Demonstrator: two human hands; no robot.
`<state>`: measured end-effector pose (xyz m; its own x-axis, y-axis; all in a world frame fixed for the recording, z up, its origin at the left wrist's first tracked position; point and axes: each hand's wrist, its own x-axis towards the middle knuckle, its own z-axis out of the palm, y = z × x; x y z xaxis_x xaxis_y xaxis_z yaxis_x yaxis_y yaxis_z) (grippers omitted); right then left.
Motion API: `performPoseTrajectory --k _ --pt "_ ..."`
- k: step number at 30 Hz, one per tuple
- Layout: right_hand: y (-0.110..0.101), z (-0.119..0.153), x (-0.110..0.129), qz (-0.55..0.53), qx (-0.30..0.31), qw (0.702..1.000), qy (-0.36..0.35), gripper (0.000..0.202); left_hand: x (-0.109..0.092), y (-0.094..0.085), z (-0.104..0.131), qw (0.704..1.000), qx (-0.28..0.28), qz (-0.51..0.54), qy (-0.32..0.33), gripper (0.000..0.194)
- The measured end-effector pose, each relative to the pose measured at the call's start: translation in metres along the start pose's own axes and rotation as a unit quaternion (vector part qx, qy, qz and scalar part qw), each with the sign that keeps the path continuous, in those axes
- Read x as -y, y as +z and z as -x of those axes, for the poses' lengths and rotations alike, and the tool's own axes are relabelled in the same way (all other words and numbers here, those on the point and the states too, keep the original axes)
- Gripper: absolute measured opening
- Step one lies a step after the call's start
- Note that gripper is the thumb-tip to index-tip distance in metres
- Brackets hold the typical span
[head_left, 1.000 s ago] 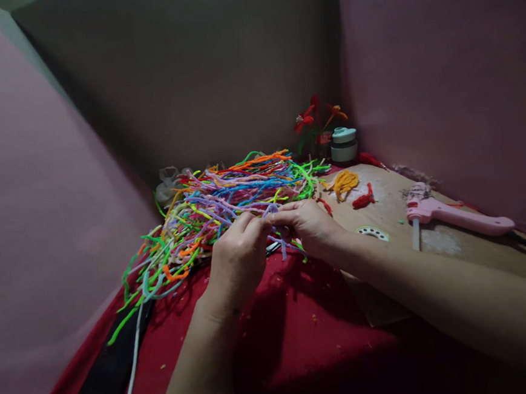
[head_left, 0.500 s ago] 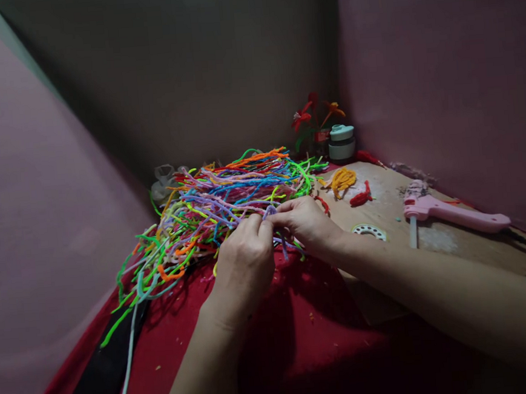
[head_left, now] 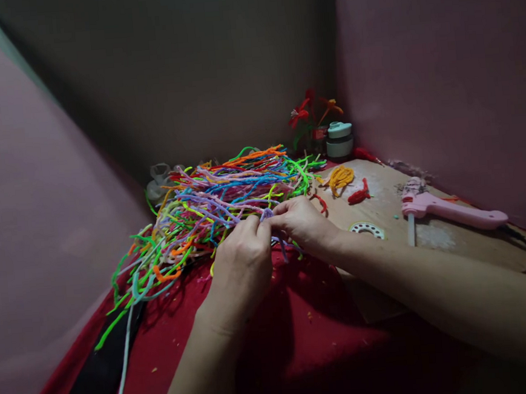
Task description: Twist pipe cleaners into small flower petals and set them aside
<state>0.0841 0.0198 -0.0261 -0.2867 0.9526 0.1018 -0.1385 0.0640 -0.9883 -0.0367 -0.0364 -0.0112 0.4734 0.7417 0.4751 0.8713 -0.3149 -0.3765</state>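
Note:
My left hand (head_left: 244,250) and my right hand (head_left: 304,225) meet just in front of a big heap of coloured pipe cleaners (head_left: 226,191). Between their fingertips both pinch a purple pipe cleaner (head_left: 267,213) that is bent into a small loop or bunch on top. Purple ends hang down below the fingers of my right hand. The fingers of my left hand are curled, and its own grip is partly hidden behind the knuckles.
A pink hot glue gun (head_left: 455,207) lies on a cardboard sheet (head_left: 381,191) at right. Nearby are a yellow bundle (head_left: 341,180), a red piece (head_left: 359,193) and a white holed ring (head_left: 368,230). Behind stand a jar (head_left: 339,141) and red flowers (head_left: 299,115). Red cloth (head_left: 319,332) covers the table.
The view has shifted slightly, so everything sits a little to the left. Both hands stay together on the purple pipe cleaner, with only small finger movement.

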Motion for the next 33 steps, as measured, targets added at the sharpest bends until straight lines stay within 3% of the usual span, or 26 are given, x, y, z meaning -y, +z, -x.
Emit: performPoseTrajectory --k 6,10,15,19,27,30,33 --pt "0.001 -0.002 -0.004 -0.040 0.007 0.997 0.061 0.019 -0.005 0.000 0.001 1.000 0.009 0.015 0.019 0.016" --pt "0.001 -0.005 -0.005 -0.082 0.013 0.994 0.065 0.018 -0.003 0.004 0.002 0.998 -0.005 0.057 0.021 0.020" --pt "-0.003 -0.008 -0.004 -0.112 0.013 0.993 0.046 0.022 0.005 0.008 0.001 0.974 -0.080 0.211 0.022 0.022" --pt "-0.004 -0.008 -0.005 -0.084 0.054 0.995 0.013 0.020 0.008 0.007 0.001 0.974 -0.120 0.191 -0.015 0.017" --pt "-0.002 -0.004 -0.004 -0.025 0.074 0.996 0.035 0.018 0.004 0.008 0.006 0.992 -0.026 0.126 -0.017 0.029" --pt "-0.002 -0.005 -0.005 -0.077 0.099 0.991 0.055 0.017 0.003 0.008 0.004 0.985 -0.042 0.160 -0.051 0.028" --pt "-0.002 -0.005 -0.005 -0.144 0.126 0.980 0.053 0.008 0.008 0.006 0.000 0.945 -0.098 0.267 -0.163 0.033"
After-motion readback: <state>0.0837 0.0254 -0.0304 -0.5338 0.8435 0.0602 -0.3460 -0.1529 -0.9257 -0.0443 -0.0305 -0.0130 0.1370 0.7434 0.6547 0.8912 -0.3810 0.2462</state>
